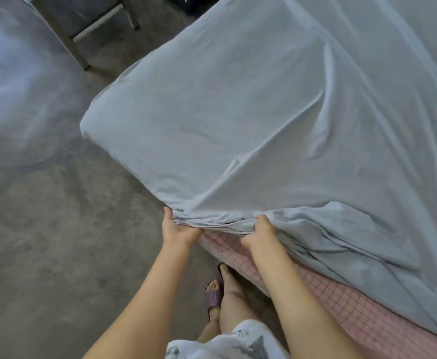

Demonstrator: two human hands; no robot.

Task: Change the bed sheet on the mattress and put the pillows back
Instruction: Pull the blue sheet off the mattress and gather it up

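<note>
A pale grey-blue bed sheet [238, 112] is spread over the mattress and wraps its far left corner. Along the near side the pink checked mattress [341, 301] shows bare below the sheet's bunched hem. My left hand [178, 229] grips the hem at the near corner, thumb on top. My right hand [260, 230] grips the same gathered hem a little to the right, fingers curled into the folds. Wrinkles run from both hands across the sheet. No pillows are in view.
Bare grey concrete floor [43, 203] lies to the left of the bed. A metal-legged stool or chair frame [95, 27] stands at the far left by the bed's end. My feet in purple sandals [213, 296] stand close against the mattress side.
</note>
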